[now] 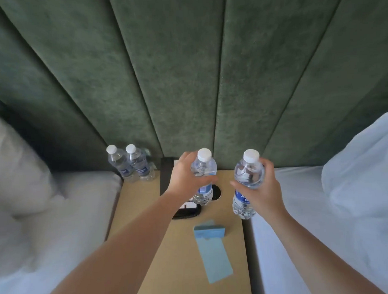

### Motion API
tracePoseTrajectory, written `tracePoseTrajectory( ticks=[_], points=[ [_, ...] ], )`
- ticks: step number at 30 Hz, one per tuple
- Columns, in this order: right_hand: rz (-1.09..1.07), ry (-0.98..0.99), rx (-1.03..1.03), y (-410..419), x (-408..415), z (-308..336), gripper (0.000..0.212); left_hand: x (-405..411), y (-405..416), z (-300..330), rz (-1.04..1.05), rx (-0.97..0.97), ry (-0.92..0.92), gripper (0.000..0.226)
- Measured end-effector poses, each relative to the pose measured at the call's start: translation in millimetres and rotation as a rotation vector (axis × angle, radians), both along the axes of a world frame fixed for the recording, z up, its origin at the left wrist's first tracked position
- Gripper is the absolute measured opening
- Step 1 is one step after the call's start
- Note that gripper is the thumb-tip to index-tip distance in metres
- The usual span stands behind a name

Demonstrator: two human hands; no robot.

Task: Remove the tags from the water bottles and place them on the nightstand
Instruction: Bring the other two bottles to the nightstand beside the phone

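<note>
My left hand [185, 175] grips a clear water bottle [203, 168] with a white cap and blue label, held upright above the tan nightstand [147, 214]. My right hand [262, 188] grips a second water bottle [248, 173] of the same kind, just to the right, over the nightstand's right edge. Two more bottles [132, 163] stand side by side at the nightstand's back left corner. Light blue paper tags [214, 251] lie flat on the nightstand in front of my hands.
A black telephone [186, 209] sits on the nightstand under my left hand, partly hidden. White beds flank the nightstand, with a pillow [15, 170] at left and bedding [361, 169] at right. A green padded headboard [186, 70] rises behind.
</note>
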State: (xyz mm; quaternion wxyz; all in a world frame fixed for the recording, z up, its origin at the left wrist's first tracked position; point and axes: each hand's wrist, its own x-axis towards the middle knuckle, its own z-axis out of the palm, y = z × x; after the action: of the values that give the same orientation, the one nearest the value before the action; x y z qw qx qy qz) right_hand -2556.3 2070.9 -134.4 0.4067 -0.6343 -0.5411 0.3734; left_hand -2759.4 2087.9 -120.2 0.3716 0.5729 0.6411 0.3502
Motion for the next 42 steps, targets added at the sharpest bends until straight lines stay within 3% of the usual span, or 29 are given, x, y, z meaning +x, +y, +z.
tracePoseTrajectory(
  ticks=[6,13,21,28,34,37,42],
  points=[
    [-0.053,-0.005,0.014,77,-3,-80,0.071,3,73,-78,-0.033,-0.024,-0.079,0.069],
    [-0.024,0.01,-0.003,123,-3,-148,0.064,10,107,-139,-0.061,0.059,-0.079,0.055],
    [0.171,0.021,-0.003,132,0,-150,0.07,12,107,-156,-0.073,0.181,-0.061,0.056],
    [0.336,0.078,-0.117,136,29,-123,0.072,0,107,-154,-0.168,0.127,-0.154,0.052],
    [0.416,-0.063,-0.092,137,25,-114,0.042,-13,105,-157,-0.147,0.14,-0.052,0.056],
    [0.4,-0.089,-0.063,135,22,-113,0.04,-10,102,-156,-0.115,0.187,0.081,0.061],
    [0.38,-0.068,-0.064,132,18,-111,0.04,-12,103,-147,-0.126,0.194,0.137,0.042]
  ],
)
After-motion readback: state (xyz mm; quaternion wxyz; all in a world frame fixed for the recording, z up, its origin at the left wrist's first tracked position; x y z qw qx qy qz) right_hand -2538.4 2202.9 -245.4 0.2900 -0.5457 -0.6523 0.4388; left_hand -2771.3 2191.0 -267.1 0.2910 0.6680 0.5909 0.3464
